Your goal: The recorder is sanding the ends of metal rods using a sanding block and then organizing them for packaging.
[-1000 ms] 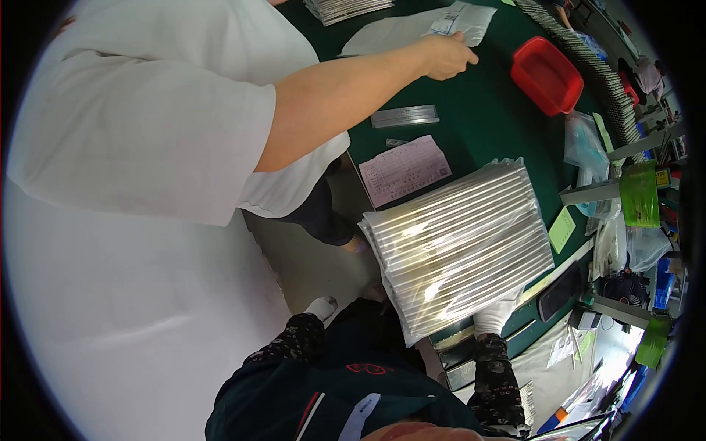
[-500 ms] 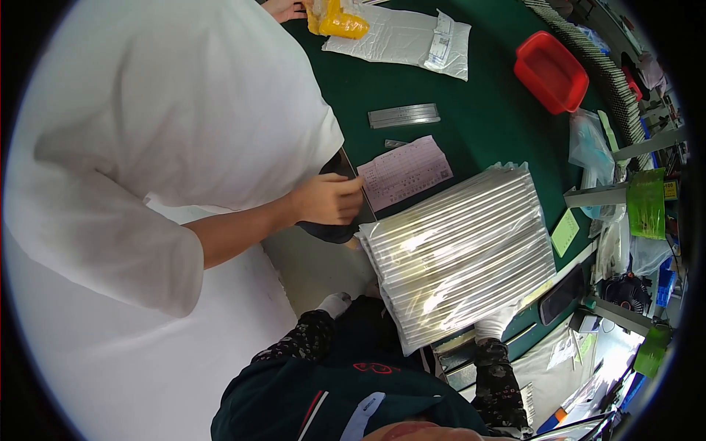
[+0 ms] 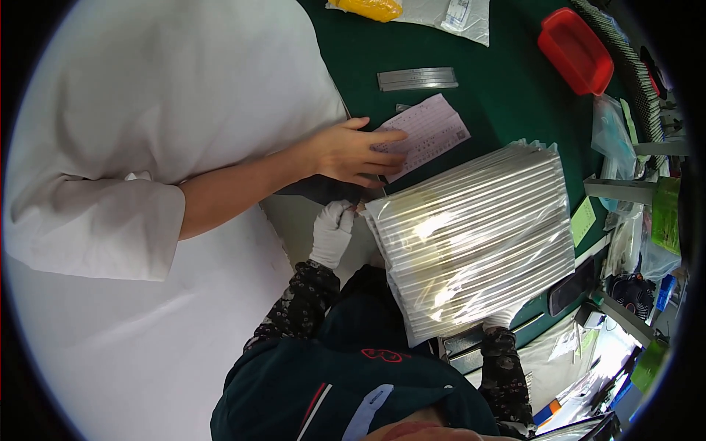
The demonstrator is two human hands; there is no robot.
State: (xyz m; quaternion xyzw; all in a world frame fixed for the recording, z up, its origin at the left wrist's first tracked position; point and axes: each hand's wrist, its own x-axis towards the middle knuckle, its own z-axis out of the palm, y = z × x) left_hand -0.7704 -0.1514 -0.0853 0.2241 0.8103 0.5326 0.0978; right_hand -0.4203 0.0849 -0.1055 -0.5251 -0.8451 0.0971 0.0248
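A wide pack of silver metal tubes, wrapped in clear plastic, lies slanted across the near part of the green table. My left hand, in a white glove, is at the pack's left corner, fingers curled together; whether they pinch the plastic I cannot make out. My right hand, also gloved, grips the pack's near right edge, its fingers hidden beneath. Just beyond the left corner, a co-worker's bare hand is spread over a pink printed sheet.
The co-worker's white shirt fills the left side. Metal rulers or flat bars lie on the green table. A red plastic tray, a pale green note and a dark phone are on the right.
My left hand has come up from low by my lap to the pack's left corner. The co-worker's hand has opened and reached onto the pink sheet. The view has shifted slightly.
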